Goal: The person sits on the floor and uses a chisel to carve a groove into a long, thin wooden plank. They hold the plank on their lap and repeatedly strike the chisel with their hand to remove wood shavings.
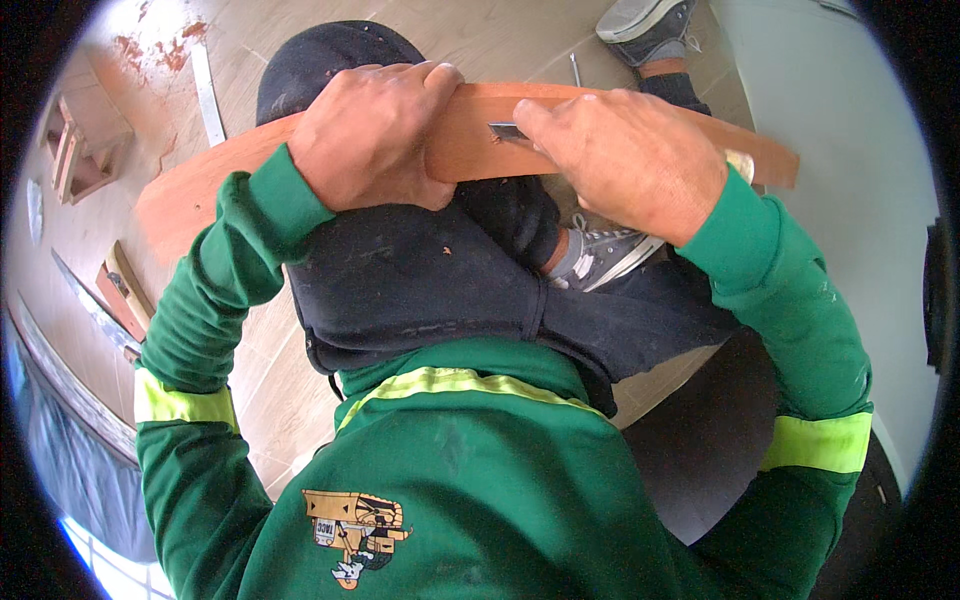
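A long, slightly curved reddish-brown wooden board [240,168] lies across my knees. My left hand [375,135] is closed around it left of the middle, with the thumb side on top. In my right hand [630,155] is a chisel, its flat metal blade [507,131] resting on the board's face and pointing left. A few small wood chips lie by the blade's edge. Most of the chisel's handle is hidden under my fingers; a pale end shows beside my right wrist.
On the floor at left lie a flat metal strip [208,95], a small wooden frame-like piece [85,160], a saw-like blade [92,302] and a wooden block-shaped tool [125,290]. Reddish shavings [165,48] are scattered at far left. A pale wall [850,150] stands close at right.
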Available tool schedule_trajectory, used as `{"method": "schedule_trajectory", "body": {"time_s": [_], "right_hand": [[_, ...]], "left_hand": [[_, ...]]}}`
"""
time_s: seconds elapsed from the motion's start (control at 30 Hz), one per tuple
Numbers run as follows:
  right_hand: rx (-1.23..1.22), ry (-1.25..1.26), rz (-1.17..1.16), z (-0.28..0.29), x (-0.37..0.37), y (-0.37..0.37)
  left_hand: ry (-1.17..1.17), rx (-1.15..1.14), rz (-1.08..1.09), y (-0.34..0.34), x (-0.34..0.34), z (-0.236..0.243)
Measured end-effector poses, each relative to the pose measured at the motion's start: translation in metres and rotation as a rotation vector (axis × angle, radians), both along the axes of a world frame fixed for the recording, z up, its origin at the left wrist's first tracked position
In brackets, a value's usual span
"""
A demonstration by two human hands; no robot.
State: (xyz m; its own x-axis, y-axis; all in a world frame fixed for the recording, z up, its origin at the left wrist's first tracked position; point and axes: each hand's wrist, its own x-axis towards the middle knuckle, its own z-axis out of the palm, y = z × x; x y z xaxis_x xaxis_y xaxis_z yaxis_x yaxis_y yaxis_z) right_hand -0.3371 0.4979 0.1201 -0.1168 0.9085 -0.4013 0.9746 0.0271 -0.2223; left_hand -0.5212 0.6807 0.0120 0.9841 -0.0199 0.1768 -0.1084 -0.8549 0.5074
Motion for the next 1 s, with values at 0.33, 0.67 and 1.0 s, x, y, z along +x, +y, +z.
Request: {"method": "schedule_trajectory", "body": {"time_s": [0.33, 0.67, 1.0], "right_hand": [[0.182, 0.163, -0.317, -0.032, -0.005, -0.044], [0.172, 0.24, -0.303, -0.031, -0.004, -0.038], [0.124, 0.111, -0.158, -0.026, 0.006, -0.017]], "left_hand": [[0.145, 0.096, 0.178, -0.008, -0.022, 0.023], [0.101, 0.209, 0.447, 0.012, -0.108, 0.026], [0.176, 0.197, 0.403, 0.031, -0.112, 0.018]]}}
